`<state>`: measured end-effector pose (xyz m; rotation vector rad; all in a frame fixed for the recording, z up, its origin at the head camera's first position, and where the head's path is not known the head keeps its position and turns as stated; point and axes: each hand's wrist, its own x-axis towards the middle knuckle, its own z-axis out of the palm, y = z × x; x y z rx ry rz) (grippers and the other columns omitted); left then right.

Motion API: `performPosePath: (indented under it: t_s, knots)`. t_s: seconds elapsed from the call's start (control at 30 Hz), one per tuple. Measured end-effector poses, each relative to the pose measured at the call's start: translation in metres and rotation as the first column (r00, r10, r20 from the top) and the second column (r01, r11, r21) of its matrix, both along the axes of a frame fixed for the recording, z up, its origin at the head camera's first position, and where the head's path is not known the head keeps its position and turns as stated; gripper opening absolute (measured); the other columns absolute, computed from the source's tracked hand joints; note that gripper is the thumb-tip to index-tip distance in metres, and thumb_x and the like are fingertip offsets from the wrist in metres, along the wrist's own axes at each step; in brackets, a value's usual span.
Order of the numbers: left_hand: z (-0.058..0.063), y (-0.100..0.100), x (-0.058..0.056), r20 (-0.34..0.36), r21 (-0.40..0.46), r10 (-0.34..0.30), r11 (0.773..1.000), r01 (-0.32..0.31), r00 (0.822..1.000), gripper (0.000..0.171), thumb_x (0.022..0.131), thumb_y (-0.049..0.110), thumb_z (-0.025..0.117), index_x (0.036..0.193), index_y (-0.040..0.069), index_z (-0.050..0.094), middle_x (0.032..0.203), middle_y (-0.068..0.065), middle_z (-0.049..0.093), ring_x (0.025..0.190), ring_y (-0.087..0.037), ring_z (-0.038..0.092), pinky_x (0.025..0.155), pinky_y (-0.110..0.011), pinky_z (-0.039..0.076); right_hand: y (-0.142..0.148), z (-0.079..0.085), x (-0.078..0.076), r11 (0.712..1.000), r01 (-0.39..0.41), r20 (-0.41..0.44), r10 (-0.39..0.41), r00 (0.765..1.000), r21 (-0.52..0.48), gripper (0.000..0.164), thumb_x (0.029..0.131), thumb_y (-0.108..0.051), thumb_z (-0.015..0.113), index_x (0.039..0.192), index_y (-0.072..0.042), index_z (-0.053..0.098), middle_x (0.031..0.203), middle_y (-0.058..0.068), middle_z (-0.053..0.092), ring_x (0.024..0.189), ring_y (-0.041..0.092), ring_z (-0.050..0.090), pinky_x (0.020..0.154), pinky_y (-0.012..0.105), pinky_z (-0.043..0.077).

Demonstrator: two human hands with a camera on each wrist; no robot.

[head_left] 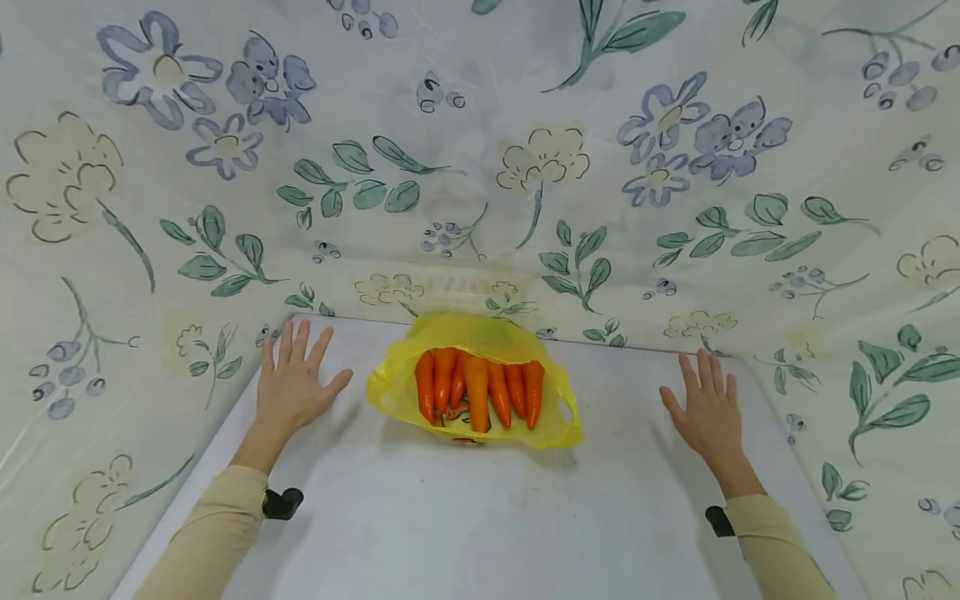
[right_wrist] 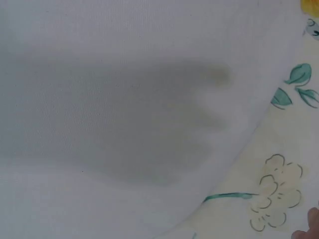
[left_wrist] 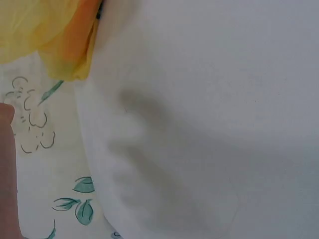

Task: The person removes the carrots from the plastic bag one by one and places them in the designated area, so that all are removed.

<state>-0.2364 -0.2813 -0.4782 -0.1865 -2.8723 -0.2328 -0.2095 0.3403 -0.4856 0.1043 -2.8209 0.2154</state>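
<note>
Looks like a hands-off moment to me: left hand [head_left: 292, 392] and right hand [head_left: 711, 417] both have fingers spread, each grip empty. The yellow bag [head_left: 480, 333] of orange carrots [head_left: 477, 392] lies between them on the white counter [head_left: 450, 517]. Wrist views are mostly shadow, so can't tell if palms touch down. Getting at the carrots would call for reaching inward.

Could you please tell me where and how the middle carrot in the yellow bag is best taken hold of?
The middle carrot is probably best pinched at its near end, coming from the near side: the yellow bag opens that way, and the neighbouring carrots crowd its far part but leave gaps beside that end.
</note>
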Motion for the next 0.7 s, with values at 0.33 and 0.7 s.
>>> performPosePath:
  t_s: [0.33,0.7]
  knots:
    - [0.013,0.003,-0.004,0.006,0.009,-0.029,1.000,0.029,1.000,0.079,0.097,0.056,0.048,0.156,0.009,0.025,0.161,-0.027,0.016,0.151,-0.041,-0.005,0.117,-0.060,-0.012,-0.002,0.000,-0.001,0.996,-0.039,-0.173,0.026,0.985,-0.076,0.052,0.093,-0.024,0.063,0.135,0.005,0.049,0.137,0.033,0.046,0.128,0.052,0.041,0.101,0.066,0.038]
    - [0.026,0.007,-0.004,-0.050,0.135,-0.064,0.988,0.071,0.997,0.070,0.096,0.048,0.054,0.152,0.010,0.034,0.157,-0.029,0.024,0.149,-0.047,0.008,0.117,-0.067,0.002,-0.007,0.008,-0.003,0.991,-0.045,-0.178,0.022,0.984,-0.125,0.046,0.093,-0.018,0.065,0.131,0.003,0.054,0.129,0.028,0.053,0.122,0.046,0.048,0.082,0.063,0.050]
